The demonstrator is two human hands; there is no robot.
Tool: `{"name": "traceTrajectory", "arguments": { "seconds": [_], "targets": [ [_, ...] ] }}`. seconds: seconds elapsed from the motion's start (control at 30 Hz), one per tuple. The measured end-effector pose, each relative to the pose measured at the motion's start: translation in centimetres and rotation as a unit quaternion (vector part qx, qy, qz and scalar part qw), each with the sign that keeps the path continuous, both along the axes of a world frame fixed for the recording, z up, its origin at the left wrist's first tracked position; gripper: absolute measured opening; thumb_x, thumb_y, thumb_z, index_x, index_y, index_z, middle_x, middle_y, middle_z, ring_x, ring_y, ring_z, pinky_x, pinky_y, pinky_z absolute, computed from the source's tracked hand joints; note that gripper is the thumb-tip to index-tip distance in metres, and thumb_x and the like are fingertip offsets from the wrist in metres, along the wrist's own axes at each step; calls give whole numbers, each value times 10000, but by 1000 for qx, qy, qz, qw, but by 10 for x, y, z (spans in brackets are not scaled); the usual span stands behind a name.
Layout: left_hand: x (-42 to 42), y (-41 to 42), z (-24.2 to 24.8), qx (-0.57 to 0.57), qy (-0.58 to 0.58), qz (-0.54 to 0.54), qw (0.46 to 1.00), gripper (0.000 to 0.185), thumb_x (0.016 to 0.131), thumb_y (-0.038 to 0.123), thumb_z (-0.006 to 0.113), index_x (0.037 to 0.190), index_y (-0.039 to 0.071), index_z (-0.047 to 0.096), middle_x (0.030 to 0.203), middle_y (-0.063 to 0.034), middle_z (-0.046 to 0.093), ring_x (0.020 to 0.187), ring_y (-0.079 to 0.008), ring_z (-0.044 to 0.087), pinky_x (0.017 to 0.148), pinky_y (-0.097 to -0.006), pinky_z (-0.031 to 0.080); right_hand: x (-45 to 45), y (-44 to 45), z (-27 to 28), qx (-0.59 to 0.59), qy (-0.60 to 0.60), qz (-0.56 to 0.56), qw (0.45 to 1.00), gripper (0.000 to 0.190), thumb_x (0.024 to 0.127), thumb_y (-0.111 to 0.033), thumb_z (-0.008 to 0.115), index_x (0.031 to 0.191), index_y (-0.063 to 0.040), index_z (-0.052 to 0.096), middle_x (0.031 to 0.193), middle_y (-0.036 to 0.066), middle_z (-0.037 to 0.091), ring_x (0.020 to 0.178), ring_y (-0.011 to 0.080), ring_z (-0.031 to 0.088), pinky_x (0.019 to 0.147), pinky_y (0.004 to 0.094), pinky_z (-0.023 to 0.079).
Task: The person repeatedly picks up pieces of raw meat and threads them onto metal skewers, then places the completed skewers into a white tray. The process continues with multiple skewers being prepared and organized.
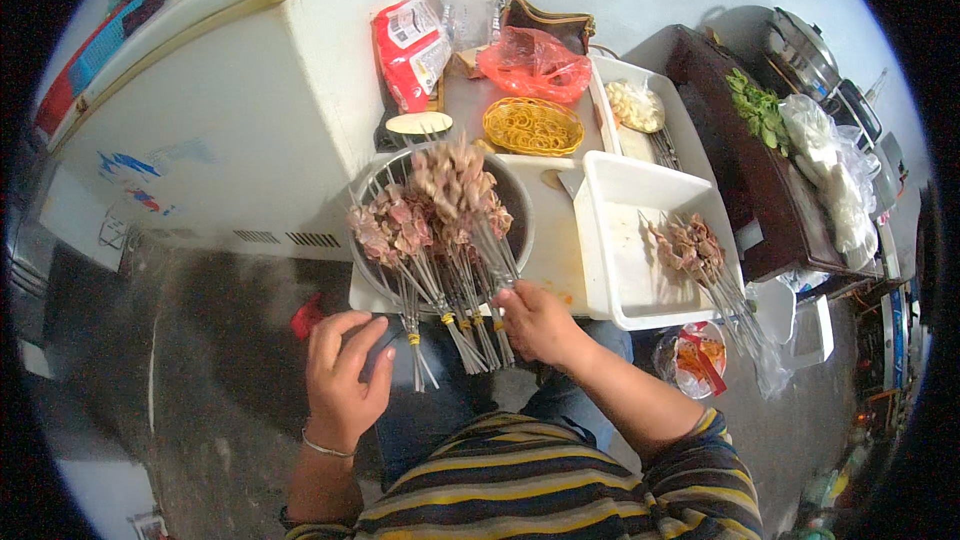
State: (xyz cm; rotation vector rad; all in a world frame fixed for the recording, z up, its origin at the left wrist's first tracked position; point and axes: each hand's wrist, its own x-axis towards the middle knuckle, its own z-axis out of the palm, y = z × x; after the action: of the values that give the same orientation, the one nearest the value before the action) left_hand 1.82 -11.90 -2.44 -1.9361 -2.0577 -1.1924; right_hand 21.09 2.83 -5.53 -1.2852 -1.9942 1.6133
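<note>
My right hand [541, 322] grips the metal ends of a bundle of meat skewers [452, 178], blurred, over the near right rim of a round metal basin [523, 199]. Other meat skewers [396, 223] lie in the basin, several bundles bound with yellow rubber bands [448, 317], their bare ends jutting over the near rim. My left hand [341, 367] is lifted at the front left of the basin, fingers apart and nothing visible in it. A white plastic tub [622, 240] to the right holds more meat skewers [690, 247], their ends over its near rim.
Behind the basin sits a yellow basket [574, 146] of rubber bands, by a red plastic bag [536, 64] and a red-and-white package [411, 52]. A second white tub [679, 101] stands behind the first. A white freezer [225, 127] walls the left; a dark cabinet [757, 165] flanks the right.
</note>
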Motion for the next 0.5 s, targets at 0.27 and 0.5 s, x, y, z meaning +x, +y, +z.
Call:
{"name": "traceTrajectory", "arguments": {
  "seconds": [0.27, 0.5],
  "targets": [
    [-12, -11, -14, -37, 19, 43, 998, 256, 694, 37, 635, 948, 17, 613, 1000, -128, 542, 915, -309, 525, 810, -396, 423, 9, 15, 21, -83, -31, 65, 994, 387, 955, -330, 382, 1099, 7, 508, 828, 95, 630, 654, 148, 597, 579, 275, 511],
    [-30, -17, -27, -64, 36, 94, 993, 263, 726, 39, 604, 988, 40, 594, 1071, -114, 516, 1003, -289, 500, 882, -393, 398, 142, 57, 68, 205, -98, -127, 965, 286, 909, -208, 502, 1112, -17, 567, 878, 84, 644, 743, 120, 604, 621, 257, 494]
  ]
}}
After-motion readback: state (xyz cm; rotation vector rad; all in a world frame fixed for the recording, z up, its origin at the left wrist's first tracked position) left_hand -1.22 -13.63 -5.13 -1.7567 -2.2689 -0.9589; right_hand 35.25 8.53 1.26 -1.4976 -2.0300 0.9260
